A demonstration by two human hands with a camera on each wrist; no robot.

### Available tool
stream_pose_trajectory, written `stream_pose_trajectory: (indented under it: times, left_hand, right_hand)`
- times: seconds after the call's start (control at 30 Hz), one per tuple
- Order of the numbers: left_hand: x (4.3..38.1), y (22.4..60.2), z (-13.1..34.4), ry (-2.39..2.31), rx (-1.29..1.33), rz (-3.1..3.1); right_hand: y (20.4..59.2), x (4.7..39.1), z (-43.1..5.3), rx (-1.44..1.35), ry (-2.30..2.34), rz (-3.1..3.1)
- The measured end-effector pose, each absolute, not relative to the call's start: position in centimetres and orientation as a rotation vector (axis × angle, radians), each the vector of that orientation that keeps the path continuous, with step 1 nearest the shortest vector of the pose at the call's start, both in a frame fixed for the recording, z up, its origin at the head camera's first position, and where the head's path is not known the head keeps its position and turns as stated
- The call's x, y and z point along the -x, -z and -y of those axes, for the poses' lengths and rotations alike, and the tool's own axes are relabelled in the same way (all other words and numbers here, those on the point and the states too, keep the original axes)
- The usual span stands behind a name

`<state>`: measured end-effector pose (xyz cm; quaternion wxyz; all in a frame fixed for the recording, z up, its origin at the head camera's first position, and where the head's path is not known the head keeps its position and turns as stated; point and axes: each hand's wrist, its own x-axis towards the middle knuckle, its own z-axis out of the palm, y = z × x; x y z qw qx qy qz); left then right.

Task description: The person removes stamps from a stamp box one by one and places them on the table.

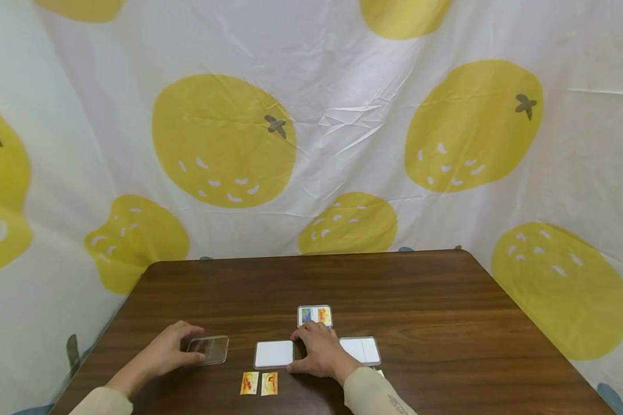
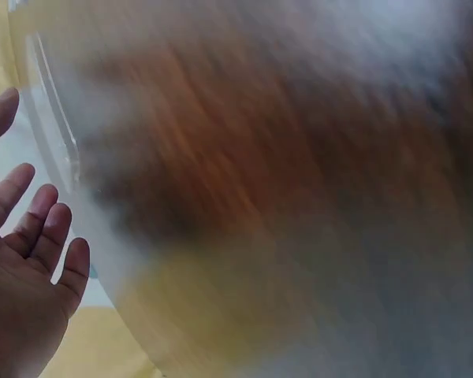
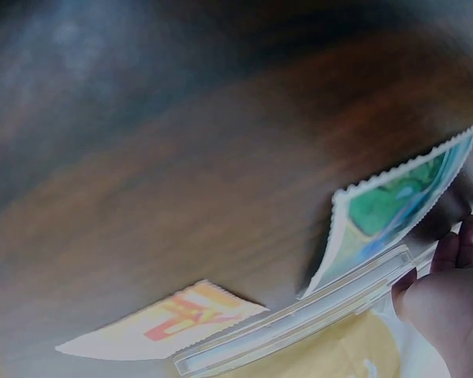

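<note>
In the head view my left hand [image 1: 163, 349] reaches round the left part of a clear plastic cover [image 1: 217, 349], thumb and fingers spread apart. My right hand [image 1: 319, 350] holds the right end of a flat clear case with a white insert [image 1: 272, 354], thumb at the near corner and forefinger at the far one. Two orange and yellow stamps [image 1: 270, 384] lie in front of that case. In the right wrist view a green stamp [image 3: 394, 206] and an orange stamp [image 3: 177, 321] lie by a case's edge [image 3: 299, 311].
A case holding two stamps [image 1: 311, 314] lies behind my right hand, partly covered by it. To the right sits another case with a white insert [image 1: 366, 349]. The brown wooden table [image 1: 446, 323] ends at a curtain [image 1: 342, 144] with yellow fruit.
</note>
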<state>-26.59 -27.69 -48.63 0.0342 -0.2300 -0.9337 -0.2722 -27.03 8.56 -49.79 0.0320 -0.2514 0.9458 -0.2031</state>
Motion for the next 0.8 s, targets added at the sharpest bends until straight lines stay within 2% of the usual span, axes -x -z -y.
stream_pose_trajectory:
  times: [0.8]
  left_hand:
    - [27.04,49.45,28.16,0.773,0.664,3.015]
  right_hand:
    - [49.81,27.04,-8.49,0.773,0.626,-2.913]
